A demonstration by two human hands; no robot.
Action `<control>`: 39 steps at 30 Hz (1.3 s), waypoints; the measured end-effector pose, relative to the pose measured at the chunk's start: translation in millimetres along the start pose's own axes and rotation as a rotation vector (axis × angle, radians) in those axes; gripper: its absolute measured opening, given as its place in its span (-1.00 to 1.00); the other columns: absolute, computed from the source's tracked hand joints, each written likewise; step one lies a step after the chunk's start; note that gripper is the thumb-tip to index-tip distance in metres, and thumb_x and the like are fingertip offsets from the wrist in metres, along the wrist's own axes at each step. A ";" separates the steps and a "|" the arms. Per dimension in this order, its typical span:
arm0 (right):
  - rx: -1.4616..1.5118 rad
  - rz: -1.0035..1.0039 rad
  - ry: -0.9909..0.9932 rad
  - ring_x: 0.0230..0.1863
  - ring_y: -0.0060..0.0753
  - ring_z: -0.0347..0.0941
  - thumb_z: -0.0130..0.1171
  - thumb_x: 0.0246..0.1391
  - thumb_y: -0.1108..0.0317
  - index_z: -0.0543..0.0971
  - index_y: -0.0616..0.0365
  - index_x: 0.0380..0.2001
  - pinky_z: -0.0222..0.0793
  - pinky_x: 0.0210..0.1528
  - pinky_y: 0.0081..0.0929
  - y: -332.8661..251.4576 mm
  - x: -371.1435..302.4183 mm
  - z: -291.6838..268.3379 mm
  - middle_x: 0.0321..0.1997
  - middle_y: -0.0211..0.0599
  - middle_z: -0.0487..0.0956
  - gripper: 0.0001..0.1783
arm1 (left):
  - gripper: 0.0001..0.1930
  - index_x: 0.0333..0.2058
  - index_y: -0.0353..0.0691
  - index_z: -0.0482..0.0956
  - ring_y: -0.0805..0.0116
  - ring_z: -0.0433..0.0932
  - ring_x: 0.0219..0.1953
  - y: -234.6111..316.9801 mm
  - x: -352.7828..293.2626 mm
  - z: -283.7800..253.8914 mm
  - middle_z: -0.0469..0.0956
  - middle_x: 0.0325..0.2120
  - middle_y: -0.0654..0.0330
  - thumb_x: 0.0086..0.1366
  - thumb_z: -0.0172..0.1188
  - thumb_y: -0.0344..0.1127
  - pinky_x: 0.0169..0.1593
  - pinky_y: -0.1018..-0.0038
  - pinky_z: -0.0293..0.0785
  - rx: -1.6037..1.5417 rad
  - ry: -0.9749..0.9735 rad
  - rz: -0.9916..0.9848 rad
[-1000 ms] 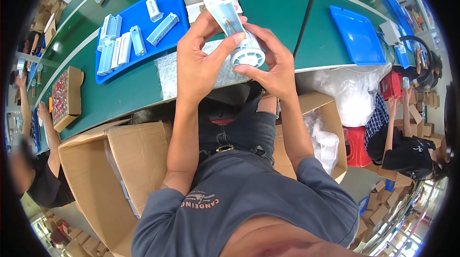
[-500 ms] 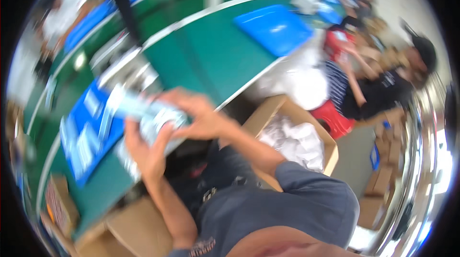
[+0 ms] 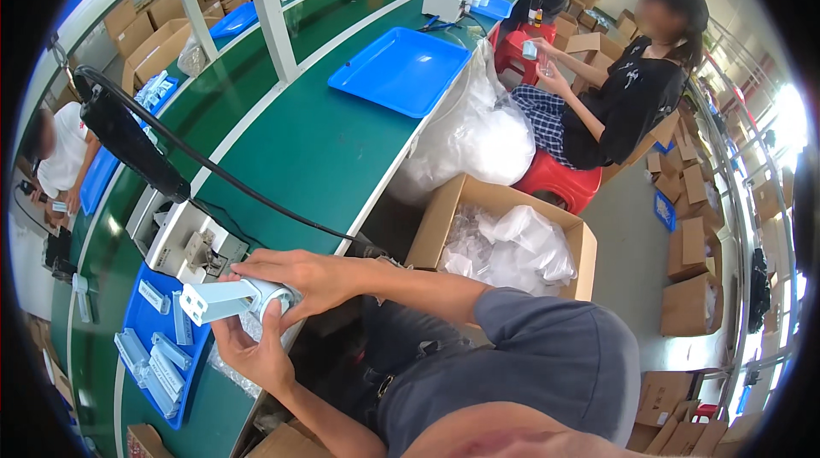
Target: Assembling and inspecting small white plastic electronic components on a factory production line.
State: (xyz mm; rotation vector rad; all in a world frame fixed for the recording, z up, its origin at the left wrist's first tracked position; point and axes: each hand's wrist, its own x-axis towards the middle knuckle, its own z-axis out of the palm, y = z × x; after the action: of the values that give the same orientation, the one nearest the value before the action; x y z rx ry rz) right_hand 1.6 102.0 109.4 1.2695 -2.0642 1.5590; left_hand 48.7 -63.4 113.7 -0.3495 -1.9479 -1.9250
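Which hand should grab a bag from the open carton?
Probably right: the right hand rests atop the white housing, its arm nearest the carton; the left hand cradles it from below.

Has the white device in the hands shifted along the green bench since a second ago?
Cannot tell: the white device still sits by the blue parts tray, but the camera itself swung.

An open brown cardboard box (image 3: 512, 227) is sitting at three o'clock, holding clear plastic bags (image 3: 521, 246); more brown cartons (image 3: 694, 274) are stacking farther right.
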 end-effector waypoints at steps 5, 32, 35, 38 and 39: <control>0.003 0.054 -0.024 0.10 0.06 0.41 0.52 -0.17 0.21 0.22 0.31 0.33 0.42 0.07 -0.21 0.5 -1.6 5.3 0.17 -0.01 0.40 0.03 | -0.28 0.26 -0.51 0.24 0.13 0.38 0.25 -8.9 0.8 -8.4 0.39 0.19 -0.11 0.10 0.30 -0.66 0.30 0.29 0.27 -0.060 -0.026 -0.027; 0.033 0.038 0.005 0.03 -0.08 0.45 0.41 -0.02 0.31 0.46 0.24 0.10 0.38 0.06 -0.29 5.1 8.0 -6.0 0.04 -0.10 0.51 -0.39 | -0.39 0.18 -0.41 0.37 0.29 0.43 0.09 -65.7 -11.9 -2.0 0.46 0.04 0.07 0.14 0.35 -0.48 0.20 0.40 0.28 0.089 -0.065 -0.067; 0.010 0.035 0.063 -0.09 -0.08 0.50 0.43 -0.05 0.30 0.54 0.27 -0.07 0.43 -0.08 -0.29 12.7 7.3 -6.3 -0.11 -0.14 0.58 -0.52 | -0.41 0.16 -0.40 0.39 0.30 0.43 0.07 -55.9 -6.2 3.7 0.46 0.02 0.09 0.12 0.35 -0.51 0.18 0.40 0.28 0.127 -0.111 -0.086; 0.024 0.023 0.067 -0.16 -0.08 0.52 0.45 -0.08 0.29 0.58 0.28 -0.15 0.45 -0.16 -0.28 12.7 11.2 -12.2 -0.19 -0.17 0.61 -0.56 | -0.42 0.12 -0.40 0.42 0.32 0.45 0.03 -55.6 -3.9 3.1 0.50 -0.03 0.11 0.08 0.36 -0.55 0.15 0.41 0.32 0.139 -0.097 -0.051; 0.029 0.024 0.033 -0.17 -0.10 0.53 0.45 -0.09 0.30 0.59 0.27 -0.16 0.45 -0.18 -0.28 12.1 12.0 -14.1 -0.21 -0.17 0.62 -0.57 | -0.41 0.11 -0.40 0.43 0.32 0.47 0.00 -52.7 -2.7 -1.8 0.52 -0.06 0.13 0.06 0.37 -0.55 0.13 0.41 0.33 0.120 -0.138 -0.095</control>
State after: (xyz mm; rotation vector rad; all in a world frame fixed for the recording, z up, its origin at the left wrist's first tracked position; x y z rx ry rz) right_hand -18.6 109.1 114.9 1.2249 -2.0513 1.6146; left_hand 28.5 -66.6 65.0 -0.3704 -2.1947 -1.8749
